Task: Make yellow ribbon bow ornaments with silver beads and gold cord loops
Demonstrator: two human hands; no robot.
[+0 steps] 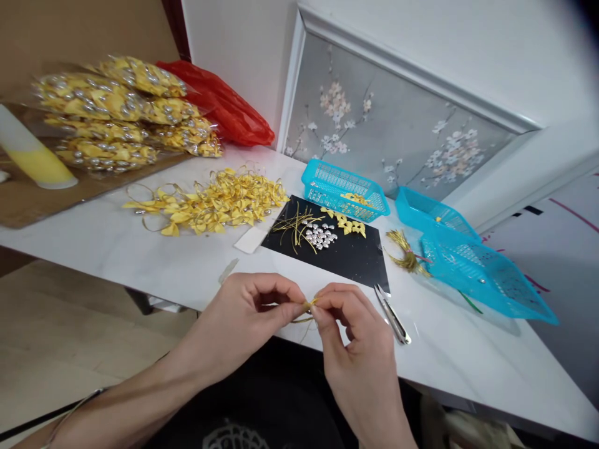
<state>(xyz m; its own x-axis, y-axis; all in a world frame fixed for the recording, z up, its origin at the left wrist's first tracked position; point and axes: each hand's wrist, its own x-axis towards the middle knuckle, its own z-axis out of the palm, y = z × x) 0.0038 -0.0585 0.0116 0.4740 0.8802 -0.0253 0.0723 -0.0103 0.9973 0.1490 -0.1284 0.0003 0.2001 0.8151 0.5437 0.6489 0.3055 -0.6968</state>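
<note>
At the table's front edge, my left hand (262, 312) and my right hand (353, 327) meet, each pinching with thumb and fingertips. Between them is a thin gold cord (302, 320) with a small yellow bit at the fingertips, mostly hidden by the fingers. Just beyond lies a black mat (360, 255). On it are loose gold cords (296, 229), silver beads (321, 237) and yellow bow-shaped pieces (350, 226). Thread snips (393, 318) rest on the table to the right of my right hand.
A heap of yellow ribbon pieces (219, 202) lies left of the mat. Filled clear bags (103, 100) and a red plastic bag (224, 106) sit behind. Blue baskets (346, 181) stand at the back and right, beside a gold cord bundle (407, 255).
</note>
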